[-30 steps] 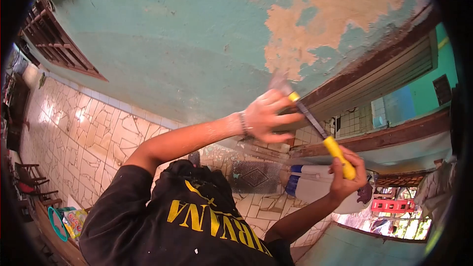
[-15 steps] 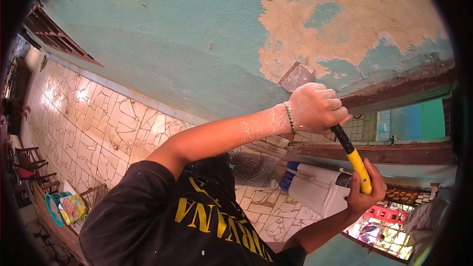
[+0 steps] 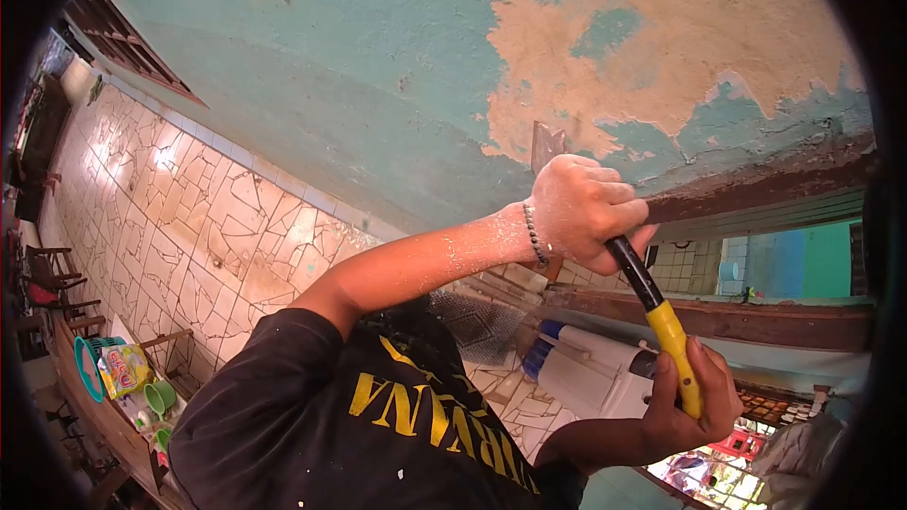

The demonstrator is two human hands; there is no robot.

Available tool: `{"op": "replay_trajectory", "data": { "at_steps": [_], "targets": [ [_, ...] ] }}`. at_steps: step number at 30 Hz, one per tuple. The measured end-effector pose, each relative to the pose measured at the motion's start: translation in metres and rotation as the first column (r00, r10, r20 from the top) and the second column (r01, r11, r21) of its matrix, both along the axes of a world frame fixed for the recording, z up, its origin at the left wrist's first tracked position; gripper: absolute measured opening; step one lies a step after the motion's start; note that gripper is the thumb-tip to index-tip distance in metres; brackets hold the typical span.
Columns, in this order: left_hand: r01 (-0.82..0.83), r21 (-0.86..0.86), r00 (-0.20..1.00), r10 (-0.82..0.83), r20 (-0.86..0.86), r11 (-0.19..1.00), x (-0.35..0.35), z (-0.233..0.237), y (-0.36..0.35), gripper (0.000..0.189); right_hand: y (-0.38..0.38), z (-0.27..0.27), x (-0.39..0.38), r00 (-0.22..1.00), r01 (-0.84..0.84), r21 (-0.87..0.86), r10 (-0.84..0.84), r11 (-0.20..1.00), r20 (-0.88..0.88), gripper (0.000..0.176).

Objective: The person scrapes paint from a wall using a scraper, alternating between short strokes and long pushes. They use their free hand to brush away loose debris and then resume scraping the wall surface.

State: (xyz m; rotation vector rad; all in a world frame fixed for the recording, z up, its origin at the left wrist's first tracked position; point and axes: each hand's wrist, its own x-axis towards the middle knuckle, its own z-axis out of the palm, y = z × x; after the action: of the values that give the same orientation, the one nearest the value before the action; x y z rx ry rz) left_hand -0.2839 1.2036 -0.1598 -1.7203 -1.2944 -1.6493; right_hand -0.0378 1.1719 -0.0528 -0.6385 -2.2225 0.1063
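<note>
A long-handled scraper point(image 3: 636, 269) has a black and yellow handle and a flat metal blade, which lies at the edge of bare plaster on the turquoise wall point(image 3: 378, 66). My left hand point(image 3: 588, 211), dusted white and with a beaded bracelet at its wrist, is wrapped round the scraper near the blade. My right hand point(image 3: 697, 395) grips the yellow end of the handle, lower right. The left hand hides part of the tool between blade and black grip. Peeled beige plaster point(image 3: 661, 28) spreads above and right of the blade.
A ledge point(image 3: 756, 321) crosses the right side below an opening. A white appliance point(image 3: 590, 368) stands on the tiled floor point(image 3: 217, 227) beyond my torso. At lower left, a wooden table point(image 3: 104, 425) holds a teal basket point(image 3: 88, 368), a yellow packet point(image 3: 126, 370) and green cups point(image 3: 160, 398).
The blade has turned and now shows narrower against the wall, slightly further left. Both hands have shifted left and down in view with the scraper. The camera view has also shifted.
</note>
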Motion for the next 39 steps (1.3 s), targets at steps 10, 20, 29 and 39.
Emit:
{"op": "replay_trajectory", "data": {
  "at_steps": [10,20,29,39],
  "targets": [
    [0.026,-0.094,0.984,-0.043,-0.174,0.995,-0.032,-0.011,-0.017,0.026,-0.002,-0.049,-0.012,0.986,-0.056,-0.086,0.041,0.995,-0.165,0.029],
    [-0.083,-0.034,0.967,0.072,-0.242,0.996,-0.056,-0.011,-0.031,0.026,-0.009,-0.073,-0.033,0.968,-0.063,-0.131,0.029,0.989,-0.251,0.028],
    [0.115,-0.093,0.932,-0.139,-0.335,0.989,-0.054,0.006,-0.022,0.029,-0.036,-0.068,-0.021,0.932,0.088,-0.111,-0.121,0.99,-0.34,0.025],
    [0.091,-0.098,0.941,-0.118,-0.316,0.991,-0.05,0.01,-0.023,0.025,-0.019,-0.075,-0.016,0.936,0.006,-0.109,-0.044,0.994,-0.349,0.024]
  ]
}}
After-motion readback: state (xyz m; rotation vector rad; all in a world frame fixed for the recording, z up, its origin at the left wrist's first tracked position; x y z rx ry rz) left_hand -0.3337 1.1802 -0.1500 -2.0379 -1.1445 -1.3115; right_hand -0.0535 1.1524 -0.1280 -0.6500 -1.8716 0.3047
